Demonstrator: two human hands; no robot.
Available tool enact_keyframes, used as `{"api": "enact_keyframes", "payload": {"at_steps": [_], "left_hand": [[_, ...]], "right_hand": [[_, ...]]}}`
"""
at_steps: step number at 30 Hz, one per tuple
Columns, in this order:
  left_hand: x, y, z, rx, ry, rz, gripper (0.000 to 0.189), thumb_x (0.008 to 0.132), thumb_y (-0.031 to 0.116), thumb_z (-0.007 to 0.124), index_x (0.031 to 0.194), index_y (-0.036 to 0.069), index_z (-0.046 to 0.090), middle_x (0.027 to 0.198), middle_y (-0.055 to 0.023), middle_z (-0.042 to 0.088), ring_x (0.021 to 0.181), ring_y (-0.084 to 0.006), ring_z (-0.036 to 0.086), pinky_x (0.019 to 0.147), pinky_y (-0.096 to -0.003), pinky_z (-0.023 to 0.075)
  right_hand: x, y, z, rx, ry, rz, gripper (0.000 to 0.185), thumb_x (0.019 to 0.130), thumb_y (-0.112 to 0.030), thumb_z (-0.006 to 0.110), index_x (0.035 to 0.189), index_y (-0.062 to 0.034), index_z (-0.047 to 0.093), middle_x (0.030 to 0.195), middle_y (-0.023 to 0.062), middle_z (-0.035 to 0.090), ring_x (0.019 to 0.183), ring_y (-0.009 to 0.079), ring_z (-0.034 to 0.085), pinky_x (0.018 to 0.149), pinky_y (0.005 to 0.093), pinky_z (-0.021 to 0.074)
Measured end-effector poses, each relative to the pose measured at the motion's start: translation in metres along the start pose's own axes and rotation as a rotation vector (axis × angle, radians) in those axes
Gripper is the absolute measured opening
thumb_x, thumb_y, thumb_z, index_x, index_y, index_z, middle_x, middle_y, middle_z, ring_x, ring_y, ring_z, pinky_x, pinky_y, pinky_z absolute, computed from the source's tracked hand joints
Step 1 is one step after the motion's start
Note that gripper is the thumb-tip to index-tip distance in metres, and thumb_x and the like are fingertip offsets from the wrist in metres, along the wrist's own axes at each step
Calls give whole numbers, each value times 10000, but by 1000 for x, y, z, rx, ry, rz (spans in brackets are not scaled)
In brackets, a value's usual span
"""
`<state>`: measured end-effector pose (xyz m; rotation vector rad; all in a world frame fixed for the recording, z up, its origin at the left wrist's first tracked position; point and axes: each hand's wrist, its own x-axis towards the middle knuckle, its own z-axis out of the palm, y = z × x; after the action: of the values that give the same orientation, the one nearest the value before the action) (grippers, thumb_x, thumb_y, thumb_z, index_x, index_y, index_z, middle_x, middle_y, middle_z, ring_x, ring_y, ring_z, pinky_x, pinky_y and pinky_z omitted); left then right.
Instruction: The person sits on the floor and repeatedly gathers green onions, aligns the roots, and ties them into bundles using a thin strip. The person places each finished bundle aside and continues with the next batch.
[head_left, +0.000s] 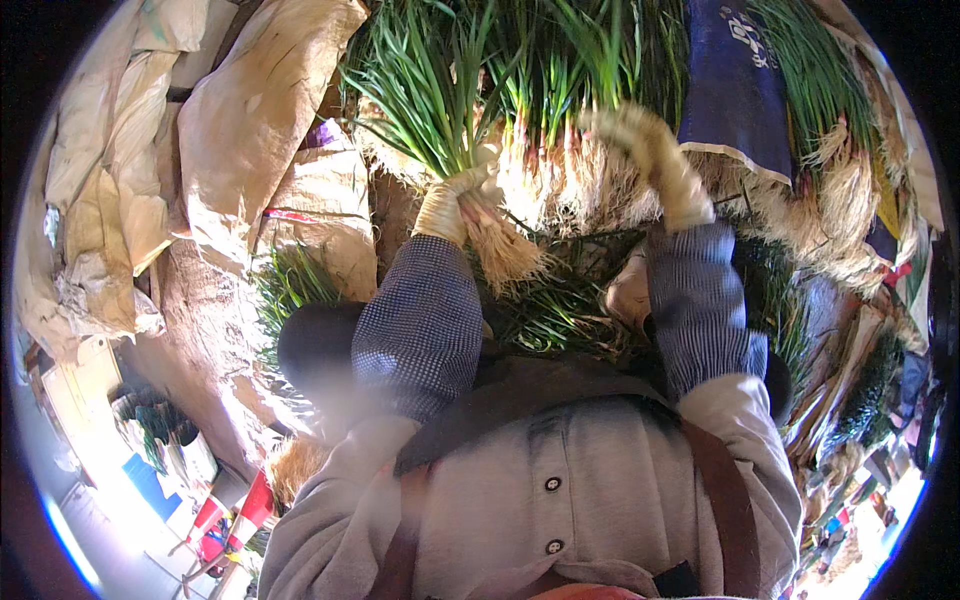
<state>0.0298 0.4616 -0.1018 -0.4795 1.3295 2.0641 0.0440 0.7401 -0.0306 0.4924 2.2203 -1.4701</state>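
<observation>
My left hand (448, 204), in a pale glove, grips a bunch of green garlic (442, 112) around its stems. The leaves fan out up and to the left, and the bunch's pale roots (510, 251) hang below the fist towards me. My right hand (656, 154), gloved alike, is blurred over the front of a wide pile of green garlic (555, 142). Its fingertips are near the stems, but whether they hold any cannot be made out. The pile lies with leaves away from me and stringy roots facing me.
A dark blue cloth (735, 90) covers part of the pile, and more rooted plants (844, 172) lie right of it. Large tan sacks (255, 112) stand at the left. Loose green leaves (562, 319) lie close before me. Red-and-white traffic cones (251, 510) are at lower left.
</observation>
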Motion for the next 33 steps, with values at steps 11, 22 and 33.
{"api": "enact_keyframes", "payload": {"at_steps": [11,22,33], "left_hand": [[-26,10,31,-84,-213,-134,338,710,173,727,943,-24,581,661,-48,599,578,-156,598,685,-323,554],[-8,1,6,47,-424,-244,376,758,107,655,1082,-50,547,618,-26,573,537,-120,560,613,-291,538],[-30,12,36,138,-87,-197,254,758,145,650,957,-5,599,775,-109,649,612,-200,636,591,-327,561]], "right_hand": [[-51,21,85,643,-421,-124,466,887,-116,445,1334,-125,314,1206,105,505,843,193,596,857,336,453],[-37,73,53,290,-273,-87,314,913,-289,424,1152,-119,538,750,76,617,605,162,584,528,268,504],[-8,19,88,-100,-518,68,525,888,-479,391,1280,-131,426,1277,78,471,906,193,582,865,412,465]]}}
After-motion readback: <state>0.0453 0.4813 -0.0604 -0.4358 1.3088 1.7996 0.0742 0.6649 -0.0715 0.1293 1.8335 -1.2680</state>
